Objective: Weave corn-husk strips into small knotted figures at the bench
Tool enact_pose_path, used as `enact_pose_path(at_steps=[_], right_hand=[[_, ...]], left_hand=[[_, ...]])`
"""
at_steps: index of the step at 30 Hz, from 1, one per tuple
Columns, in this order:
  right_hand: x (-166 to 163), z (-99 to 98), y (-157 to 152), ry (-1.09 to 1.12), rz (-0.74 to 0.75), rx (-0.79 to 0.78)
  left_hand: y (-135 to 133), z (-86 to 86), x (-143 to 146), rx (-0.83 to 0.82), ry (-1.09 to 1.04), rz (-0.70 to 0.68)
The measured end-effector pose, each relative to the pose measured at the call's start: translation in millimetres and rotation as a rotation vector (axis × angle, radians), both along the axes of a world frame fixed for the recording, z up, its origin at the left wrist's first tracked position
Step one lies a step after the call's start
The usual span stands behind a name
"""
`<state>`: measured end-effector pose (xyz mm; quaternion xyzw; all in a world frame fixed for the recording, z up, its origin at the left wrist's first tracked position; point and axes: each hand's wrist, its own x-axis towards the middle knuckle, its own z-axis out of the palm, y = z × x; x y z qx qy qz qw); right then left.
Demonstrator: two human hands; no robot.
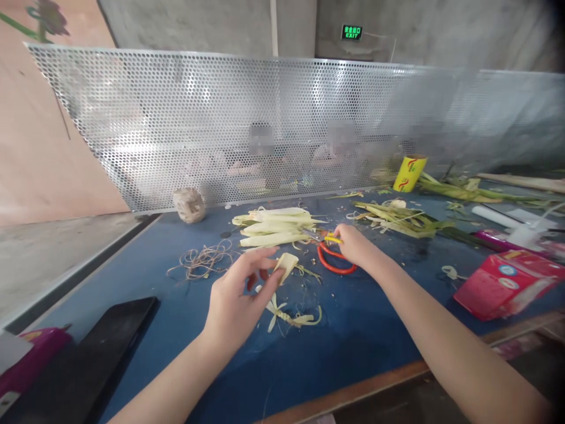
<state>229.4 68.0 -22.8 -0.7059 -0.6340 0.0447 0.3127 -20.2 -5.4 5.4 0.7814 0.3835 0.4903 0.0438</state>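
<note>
Between the thumb and fingers of my left hand (236, 300) is a short, pale piece of corn husk (288, 267). My right hand (353, 244) grips the yellow part of a handle on a pair of scissors (339, 270). Their red loop hangs over or lies on the table, and the blades point left toward a stack of pale corn husks (278, 228). Below the held piece lies a small bundle of knotted husk strips (289, 318). Left of the stack is a loose tangle of thin brown string (205, 261).
The blue table (176, 353) carries a black phone-like slab (101, 347), a wrapped lump (189, 205), greener husks (397, 218), a yellow roll (409, 174) and a red packet (503, 285). A perforated metal screen (198, 118) stands along the back, with people behind it.
</note>
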Motion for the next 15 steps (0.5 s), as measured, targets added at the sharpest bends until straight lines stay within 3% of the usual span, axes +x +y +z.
enact_pose_path(at_steps=[3,4,6,8,12,15], right_hand=[[-18,12.8,-12,-0.020,0.043,0.077],[-25,17.7,-18,-0.012,0.118,0.107],[-40,25.6,-32,0.202,0.513,0.091],[-53,29.4,-44,0.343,0.769,-0.052],[-63,29.7,-57,0.339,0.882,-0.111],[-61,31.1,-58,0.344,0.922,-0.064]], left_hand=[[-3,-0.8,3,-0.066,-0.019,-0.023],[-3,-1.1,4,-0.088,-0.020,-0.022],[-3,-1.9,6,-0.130,-0.011,-0.025],[-3,-2.9,7,-0.166,0.007,-0.047],[-3,-2.7,8,-0.285,-0.058,-0.088],[1,1.5,8,-0.537,-0.292,-0.140]])
